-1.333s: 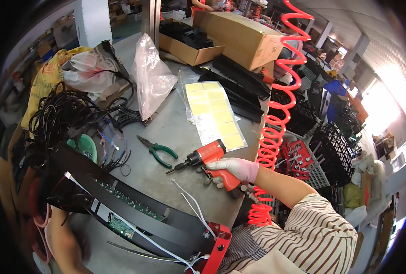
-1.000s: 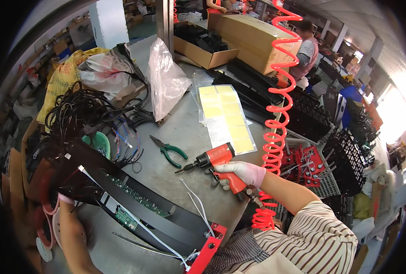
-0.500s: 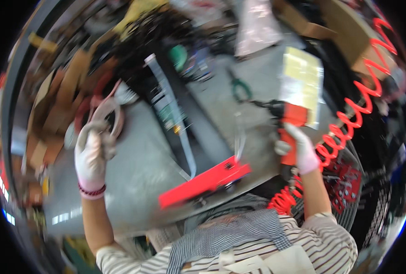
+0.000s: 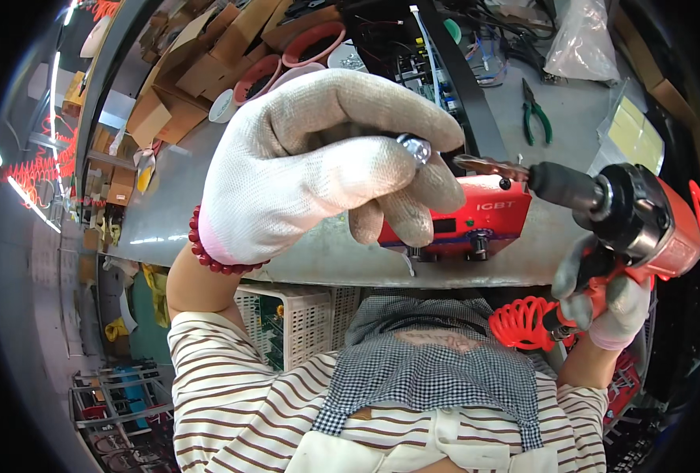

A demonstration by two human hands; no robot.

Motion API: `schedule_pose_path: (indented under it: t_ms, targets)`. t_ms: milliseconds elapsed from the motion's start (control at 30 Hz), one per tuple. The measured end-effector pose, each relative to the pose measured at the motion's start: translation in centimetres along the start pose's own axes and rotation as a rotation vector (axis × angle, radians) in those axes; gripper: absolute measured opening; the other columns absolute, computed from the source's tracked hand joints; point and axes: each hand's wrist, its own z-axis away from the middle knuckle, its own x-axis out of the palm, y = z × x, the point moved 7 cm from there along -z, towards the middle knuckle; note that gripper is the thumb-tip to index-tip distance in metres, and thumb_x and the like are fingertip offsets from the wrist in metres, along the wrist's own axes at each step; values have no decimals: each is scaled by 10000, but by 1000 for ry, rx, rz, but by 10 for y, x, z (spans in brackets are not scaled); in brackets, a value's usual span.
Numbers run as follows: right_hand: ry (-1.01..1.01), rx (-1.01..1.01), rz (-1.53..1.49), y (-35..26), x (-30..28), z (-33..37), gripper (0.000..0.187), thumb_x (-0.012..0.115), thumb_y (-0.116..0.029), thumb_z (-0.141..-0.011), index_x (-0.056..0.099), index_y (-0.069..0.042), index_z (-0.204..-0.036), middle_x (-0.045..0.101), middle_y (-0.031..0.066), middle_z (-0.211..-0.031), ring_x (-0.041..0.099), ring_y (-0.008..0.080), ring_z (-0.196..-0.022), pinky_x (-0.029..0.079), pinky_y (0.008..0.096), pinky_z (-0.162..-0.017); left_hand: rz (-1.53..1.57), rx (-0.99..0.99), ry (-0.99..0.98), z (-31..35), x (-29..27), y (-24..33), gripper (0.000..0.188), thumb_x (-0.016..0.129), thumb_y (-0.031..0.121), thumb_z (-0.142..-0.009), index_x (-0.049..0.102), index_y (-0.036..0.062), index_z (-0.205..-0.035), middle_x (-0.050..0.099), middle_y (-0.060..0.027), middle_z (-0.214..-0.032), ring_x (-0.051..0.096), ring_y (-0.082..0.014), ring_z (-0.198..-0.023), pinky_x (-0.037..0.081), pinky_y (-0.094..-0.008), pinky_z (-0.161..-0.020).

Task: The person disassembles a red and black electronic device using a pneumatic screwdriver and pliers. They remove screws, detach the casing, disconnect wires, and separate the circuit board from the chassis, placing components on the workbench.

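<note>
Close to the camera, my left hand [image 4: 318, 169] in a white glove pinches a small shiny screw [image 4: 415, 147] between thumb and forefinger. Its shank is mostly hidden by the fingers. On the right, my gloved right hand [image 4: 614, 303] is wrapped round the handle of a red-and-black air screwdriver [image 4: 642, 221]. The driver's bit [image 4: 492, 166] points left toward the screw, a short gap away. Behind and below the left fingers, a red front panel [image 4: 484, 213] with black knobs sits at the near end of an open black device housing [image 4: 476, 118], partly covered by the hand.
A red coiled hose [image 4: 523, 322] hangs below the driver. Green-handled pliers [image 4: 534, 118] and a yellow sheet in a clear sleeve [image 4: 638, 134] lie on the grey bench [image 4: 169, 189]. Pink tubs [image 4: 314, 43] and cardboard boxes [image 4: 184, 71] stand at the far left; a white crate [image 4: 307, 327] stands below.
My left hand has come away from the tubs, up and right toward the camera, with a screw now in its fingers. The driver has turned to point left. The view has shifted.
</note>
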Motion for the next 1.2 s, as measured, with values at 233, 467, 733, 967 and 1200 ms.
schedule_pose_path:
  t_ms: [233,467,733,967,1200]
  targets:
    - [1,-13,-33,2,17,-9,828,771,-418,-886,455,156,-1392,674,244,-795,502,144,-370,422,240,-357,-68,53,-40,-1,9,4,362,687,185,-969,622,-108,-1171,763,-243,-878,762,-254,-651,539,-236,-452]
    - [11,54,-220,8,10,-8,764,820,-315,-825,510,147,-1349,700,322,-864,564,183,-391,454,275,-374,-96,-14,-11,-6,13,1,294,633,80,-955,615,-110,-1177,760,-244,-906,776,-271,-713,563,-241,-502]
    - [84,-7,-17,-2,12,-7,837,819,-400,-840,476,109,-1408,691,272,-824,541,161,-401,427,253,-371,-367,251,13,-12,25,21,253,571,-75,-876,675,-84,-1106,765,-193,-884,774,-257,-718,578,-244,-545]
    - [360,5,230,-3,-32,0,676,787,-349,-854,530,67,-1321,696,194,-869,557,169,-454,468,308,-426,-436,203,-28,-37,10,13,341,571,22,-898,657,-78,-1212,727,-166,-1108,716,-185,-915,555,-281,-771]
    - [466,265,139,33,-114,22,378,635,-288,-1012,526,1,-1229,620,106,-842,456,109,-456,408,270,-467,-698,124,72,-57,-50,-55,253,589,78,-1033,629,-36,-1255,688,-81,-1202,639,-126,-1082,491,-273,-971]
